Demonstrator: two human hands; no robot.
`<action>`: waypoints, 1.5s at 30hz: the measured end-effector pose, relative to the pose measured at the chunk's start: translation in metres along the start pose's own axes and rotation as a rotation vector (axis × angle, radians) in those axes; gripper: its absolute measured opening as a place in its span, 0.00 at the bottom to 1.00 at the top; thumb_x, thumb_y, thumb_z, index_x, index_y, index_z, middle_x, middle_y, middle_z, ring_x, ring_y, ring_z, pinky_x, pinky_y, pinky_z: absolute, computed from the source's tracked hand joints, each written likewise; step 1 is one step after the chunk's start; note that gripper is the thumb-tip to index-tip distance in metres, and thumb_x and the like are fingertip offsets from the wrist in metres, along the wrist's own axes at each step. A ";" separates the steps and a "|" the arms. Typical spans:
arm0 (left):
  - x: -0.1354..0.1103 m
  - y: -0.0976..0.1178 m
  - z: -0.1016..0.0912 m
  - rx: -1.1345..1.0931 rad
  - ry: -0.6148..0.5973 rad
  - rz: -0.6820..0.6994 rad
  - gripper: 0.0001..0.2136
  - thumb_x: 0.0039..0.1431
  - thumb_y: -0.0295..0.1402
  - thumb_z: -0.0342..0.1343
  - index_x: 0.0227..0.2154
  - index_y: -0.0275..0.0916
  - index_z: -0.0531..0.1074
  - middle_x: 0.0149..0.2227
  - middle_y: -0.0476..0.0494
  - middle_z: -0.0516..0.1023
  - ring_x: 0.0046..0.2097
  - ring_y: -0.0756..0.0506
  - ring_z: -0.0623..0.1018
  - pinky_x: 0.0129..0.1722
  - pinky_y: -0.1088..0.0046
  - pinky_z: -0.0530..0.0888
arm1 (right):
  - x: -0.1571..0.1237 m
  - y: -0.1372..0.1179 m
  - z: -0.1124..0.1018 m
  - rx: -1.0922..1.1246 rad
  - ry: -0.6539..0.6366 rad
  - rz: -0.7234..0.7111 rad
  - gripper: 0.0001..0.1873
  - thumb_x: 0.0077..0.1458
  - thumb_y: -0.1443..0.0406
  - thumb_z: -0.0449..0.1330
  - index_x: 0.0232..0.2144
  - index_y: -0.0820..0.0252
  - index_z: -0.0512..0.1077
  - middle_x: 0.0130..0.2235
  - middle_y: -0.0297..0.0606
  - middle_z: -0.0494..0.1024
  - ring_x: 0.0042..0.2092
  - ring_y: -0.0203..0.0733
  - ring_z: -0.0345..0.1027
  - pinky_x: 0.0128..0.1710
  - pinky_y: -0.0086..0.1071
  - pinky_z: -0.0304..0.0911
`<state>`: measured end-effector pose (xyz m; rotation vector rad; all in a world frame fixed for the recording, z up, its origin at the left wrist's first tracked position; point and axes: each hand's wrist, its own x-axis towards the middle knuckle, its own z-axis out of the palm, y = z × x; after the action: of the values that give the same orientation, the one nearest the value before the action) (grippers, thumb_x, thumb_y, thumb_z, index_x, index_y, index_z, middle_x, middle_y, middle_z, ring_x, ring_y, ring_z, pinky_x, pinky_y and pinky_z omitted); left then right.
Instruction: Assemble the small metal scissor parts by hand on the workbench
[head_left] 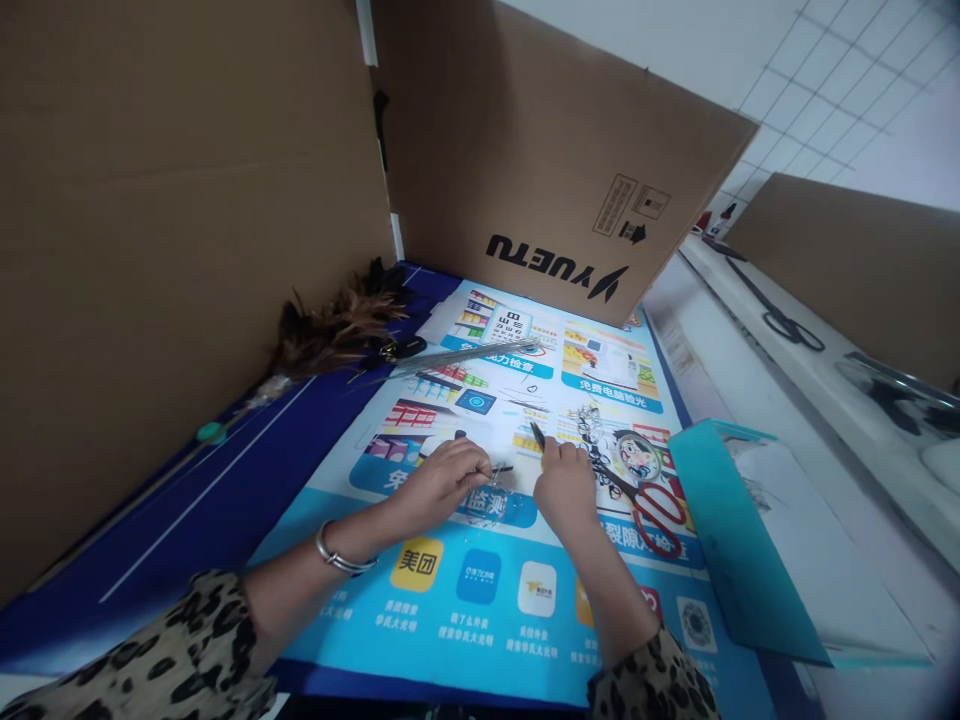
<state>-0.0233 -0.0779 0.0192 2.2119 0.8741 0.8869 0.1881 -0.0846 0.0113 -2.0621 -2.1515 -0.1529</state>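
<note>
My left hand (450, 482) is closed in a pinch on a thin tangle of wire-like strands (491, 505), which hangs over the printed sheet; its exact kind is too small to tell. A short dark strip sticks out past those fingertips. My right hand (568, 482) is wrapped round a dark pointed hand tool (537, 436), its tip facing up and left; most of it is hidden in the fist. Just right of that hand lie red-handled scissors (661, 515), a round dish with a cartoon print (636, 456) and a heap of small black loops (589, 425).
Long thin rods (472, 353) lie across the sheet beyond my hands. Brown feathers (337, 320) rest on the left by a tall cardboard wall (187, 200). Another cardboard panel (555, 150) stands at the back. A teal folder-like box (750, 540) lies at the right.
</note>
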 end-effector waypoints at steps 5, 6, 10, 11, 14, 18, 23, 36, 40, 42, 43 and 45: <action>0.000 0.002 0.000 -0.005 0.016 -0.004 0.08 0.62 0.33 0.43 0.31 0.38 0.66 0.32 0.45 0.71 0.37 0.47 0.69 0.41 0.69 0.64 | 0.005 0.012 -0.003 0.382 -0.022 -0.043 0.22 0.55 0.58 0.51 0.49 0.62 0.62 0.43 0.47 0.67 0.46 0.49 0.60 0.44 0.39 0.56; 0.000 0.003 -0.001 -0.004 0.027 0.001 0.08 0.62 0.33 0.43 0.31 0.38 0.66 0.32 0.45 0.71 0.37 0.47 0.68 0.41 0.69 0.64 | 0.003 0.012 -0.006 0.495 -0.037 -0.057 0.22 0.55 0.56 0.50 0.49 0.61 0.62 0.43 0.45 0.67 0.46 0.48 0.60 0.44 0.38 0.58; 0.000 0.002 -0.004 0.009 0.099 -0.002 0.08 0.61 0.32 0.44 0.30 0.37 0.66 0.31 0.45 0.70 0.37 0.47 0.68 0.40 0.69 0.64 | -0.011 -0.001 -0.023 0.854 -0.077 -0.151 0.20 0.57 0.57 0.49 0.49 0.59 0.59 0.42 0.40 0.67 0.43 0.42 0.62 0.42 0.35 0.60; 0.001 0.001 -0.005 0.015 0.122 -0.015 0.08 0.61 0.32 0.44 0.29 0.37 0.65 0.31 0.45 0.70 0.37 0.47 0.68 0.39 0.69 0.64 | -0.016 -0.006 -0.027 0.890 -0.089 -0.171 0.18 0.57 0.57 0.49 0.48 0.59 0.59 0.41 0.40 0.67 0.42 0.41 0.63 0.41 0.34 0.61; 0.002 -0.002 -0.008 0.030 0.203 -0.074 0.08 0.61 0.32 0.44 0.29 0.37 0.65 0.31 0.45 0.70 0.37 0.47 0.68 0.39 0.69 0.64 | -0.025 -0.018 -0.034 0.910 -0.099 -0.230 0.17 0.58 0.58 0.49 0.47 0.59 0.60 0.36 0.37 0.66 0.35 0.39 0.62 0.35 0.32 0.62; 0.003 -0.005 -0.011 0.026 0.295 -0.129 0.07 0.61 0.31 0.44 0.31 0.37 0.66 0.33 0.45 0.69 0.38 0.46 0.68 0.40 0.69 0.65 | -0.027 -0.023 -0.032 0.839 -0.057 -0.343 0.20 0.57 0.59 0.50 0.49 0.60 0.59 0.38 0.40 0.65 0.35 0.40 0.61 0.35 0.35 0.62; 0.003 -0.007 -0.012 0.016 0.343 -0.118 0.07 0.61 0.31 0.44 0.31 0.37 0.66 0.33 0.44 0.69 0.38 0.46 0.68 0.40 0.69 0.65 | -0.026 -0.021 -0.029 0.635 -0.010 -0.441 0.21 0.56 0.61 0.52 0.51 0.60 0.59 0.46 0.46 0.65 0.46 0.46 0.60 0.43 0.41 0.62; 0.004 -0.010 -0.018 -0.014 0.385 -0.086 0.07 0.61 0.31 0.45 0.31 0.37 0.67 0.33 0.44 0.70 0.38 0.46 0.68 0.40 0.69 0.65 | -0.025 -0.014 -0.025 0.535 0.231 -0.428 0.20 0.55 0.63 0.54 0.50 0.62 0.61 0.43 0.49 0.68 0.44 0.48 0.64 0.38 0.41 0.66; 0.005 -0.009 -0.022 -0.063 0.324 -0.053 0.08 0.61 0.31 0.45 0.31 0.37 0.68 0.33 0.44 0.70 0.38 0.47 0.69 0.41 0.70 0.65 | -0.021 -0.009 -0.028 0.536 0.223 -0.452 0.19 0.54 0.63 0.55 0.49 0.61 0.62 0.43 0.48 0.68 0.45 0.48 0.63 0.39 0.42 0.66; 0.005 -0.011 -0.023 -0.086 0.324 -0.061 0.08 0.61 0.31 0.45 0.31 0.37 0.68 0.33 0.44 0.70 0.38 0.47 0.69 0.40 0.70 0.65 | -0.021 -0.007 -0.029 0.527 0.228 -0.477 0.20 0.53 0.64 0.55 0.49 0.61 0.62 0.43 0.48 0.69 0.45 0.48 0.63 0.40 0.43 0.66; 0.005 -0.012 -0.023 -0.094 0.328 -0.068 0.08 0.61 0.31 0.45 0.31 0.37 0.68 0.33 0.44 0.70 0.38 0.47 0.69 0.40 0.70 0.65 | -0.022 -0.006 -0.030 0.525 0.235 -0.488 0.20 0.53 0.64 0.56 0.49 0.61 0.62 0.42 0.48 0.69 0.45 0.48 0.63 0.40 0.43 0.66; 0.006 -0.015 -0.023 -0.098 0.335 -0.073 0.08 0.61 0.31 0.45 0.31 0.37 0.67 0.32 0.45 0.70 0.38 0.47 0.69 0.40 0.71 0.66 | -0.023 -0.006 -0.031 0.505 0.239 -0.517 0.20 0.53 0.65 0.56 0.49 0.61 0.62 0.42 0.47 0.69 0.44 0.48 0.64 0.40 0.42 0.66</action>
<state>-0.0424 -0.0585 0.0242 1.9651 1.0324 1.2597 0.1842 -0.1127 0.0377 -1.1408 -2.2268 0.0777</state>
